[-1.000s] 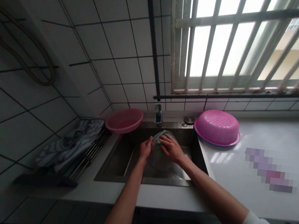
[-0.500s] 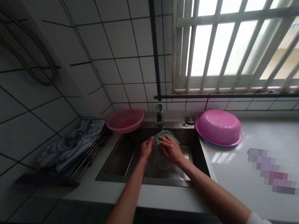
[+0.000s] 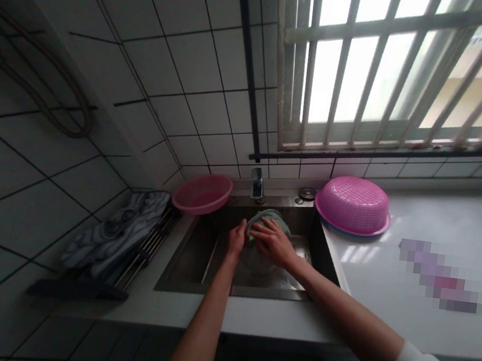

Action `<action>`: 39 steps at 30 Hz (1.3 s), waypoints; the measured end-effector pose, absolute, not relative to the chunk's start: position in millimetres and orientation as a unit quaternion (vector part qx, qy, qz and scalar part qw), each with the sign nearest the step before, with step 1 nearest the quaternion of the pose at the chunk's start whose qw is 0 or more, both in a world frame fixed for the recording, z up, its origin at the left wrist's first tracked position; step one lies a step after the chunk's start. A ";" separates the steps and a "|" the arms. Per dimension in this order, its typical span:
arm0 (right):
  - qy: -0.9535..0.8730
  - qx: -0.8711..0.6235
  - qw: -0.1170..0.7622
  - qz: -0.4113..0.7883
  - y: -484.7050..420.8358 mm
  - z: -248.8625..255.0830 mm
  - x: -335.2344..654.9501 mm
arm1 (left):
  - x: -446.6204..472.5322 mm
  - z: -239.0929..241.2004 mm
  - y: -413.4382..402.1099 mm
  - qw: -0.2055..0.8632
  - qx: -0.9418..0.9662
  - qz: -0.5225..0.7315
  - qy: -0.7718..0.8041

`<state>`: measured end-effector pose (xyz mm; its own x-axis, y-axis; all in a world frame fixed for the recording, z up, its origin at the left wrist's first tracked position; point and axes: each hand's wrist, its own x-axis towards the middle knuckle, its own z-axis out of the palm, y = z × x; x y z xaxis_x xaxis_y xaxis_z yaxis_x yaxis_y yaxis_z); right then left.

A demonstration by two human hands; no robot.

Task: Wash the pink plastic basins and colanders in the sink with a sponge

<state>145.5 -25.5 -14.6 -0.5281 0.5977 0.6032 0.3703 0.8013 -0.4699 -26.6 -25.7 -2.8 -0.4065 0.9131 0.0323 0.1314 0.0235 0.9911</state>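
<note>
Over the steel sink point(image 3: 182, 264), my left hand point(image 3: 236, 240) is closed on the left edge of a see-through round bowl point(image 3: 257, 264), whose outline is faint against the dark basin. My right hand point(image 3: 276, 243) holds a pale green cloth point(image 3: 279, 215) against the bowl's upper part, its fingers laid over the cloth and partly hiding it. The tap point(image 3: 257, 183) stands just beyond both hands.
A pink basin point(image 3: 202, 194) sits behind the sink's left corner, and an upturned pink basket point(image 3: 352, 205) to its right. Left of the sink is a grey patterned cloth point(image 3: 116, 229) on a rack. A blurred-out item point(image 3: 438, 276) lies on the right counter. A barred window is behind.
My right hand and the green cloth have shifted slightly along the bowl's rim, and the cloth's shape looks rounder. The left hand has barely moved and keeps its grip.
</note>
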 end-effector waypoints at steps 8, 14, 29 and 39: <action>-0.777 -0.371 0.456 0.224 -5.5 -24.0 152.2 | -31.1 -13.7 -22.4 0.341 0.461 0.523 0.631; -0.711 -0.425 0.462 0.316 15.8 -48.9 171.6 | -31.9 -18.2 -22.3 0.239 0.558 0.438 0.663; -0.906 -0.213 0.346 0.120 -26.9 -13.7 135.4 | -47.6 -15.8 -20.1 0.246 0.476 0.435 0.723; -0.841 -0.340 0.398 0.138 -8.7 -25.0 156.2 | -36.5 -25.4 -21.2 0.382 0.424 0.542 0.617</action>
